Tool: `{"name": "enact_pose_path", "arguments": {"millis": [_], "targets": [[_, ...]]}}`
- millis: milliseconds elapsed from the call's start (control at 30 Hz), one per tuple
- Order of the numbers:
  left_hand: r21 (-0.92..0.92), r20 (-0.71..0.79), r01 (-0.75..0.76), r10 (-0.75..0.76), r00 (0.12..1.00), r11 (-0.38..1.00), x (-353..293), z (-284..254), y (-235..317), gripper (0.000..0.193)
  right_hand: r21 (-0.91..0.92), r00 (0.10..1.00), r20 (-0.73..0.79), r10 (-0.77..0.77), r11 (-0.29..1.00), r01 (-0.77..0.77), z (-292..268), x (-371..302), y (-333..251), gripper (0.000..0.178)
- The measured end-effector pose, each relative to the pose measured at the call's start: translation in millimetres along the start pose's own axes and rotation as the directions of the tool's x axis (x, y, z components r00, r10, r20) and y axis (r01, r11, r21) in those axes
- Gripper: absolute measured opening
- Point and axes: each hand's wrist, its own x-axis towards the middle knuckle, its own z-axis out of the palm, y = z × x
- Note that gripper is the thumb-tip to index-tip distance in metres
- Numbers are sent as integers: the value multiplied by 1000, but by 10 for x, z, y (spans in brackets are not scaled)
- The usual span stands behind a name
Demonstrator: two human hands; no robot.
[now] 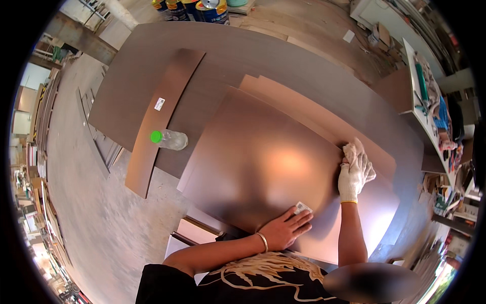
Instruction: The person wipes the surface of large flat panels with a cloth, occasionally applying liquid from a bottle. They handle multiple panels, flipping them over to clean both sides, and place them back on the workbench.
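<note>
White cloth [360, 156] bunched in my right hand [350, 180], left hand [286, 230] spread flat on the brown panel [238, 157]: even pressure's best!

Soft light is filling the scene. Warm glare is spreading over the brown panel [253, 152]; a whiter sheen is washing out the lower sheet [378, 215]. A dark oval [372, 282] is blurring below; fisheye distortion is bowing edges toward the black rim.
</note>
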Motion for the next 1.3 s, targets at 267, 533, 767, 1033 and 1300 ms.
{"name": "enact_pose_path", "arguments": {"millis": [267,533,767,1033,1300], "targets": [[264,449,-366,222,866,892,430,375,-214,53,493,642,-85,-762,527,692,99,-112,-2990,52],[120,534,-331,220,817,936,973,457,-271,52,519,381,66,-922,358,776,229,-66,-3157,66],[-499,12,47,-48,999,865,1204,698,-178,50,333,742,39,-670,709,622,23,369,-2767,60],[-914,199,230,-125,972,335,1299,687,150,50,184,842,147,-519,851,493,-40,230,-1875,59],[-189,763,401,123,634,-897,1277,215,99,51,554,641,-11,-767,529,643,148,897,-3245,53]]}}
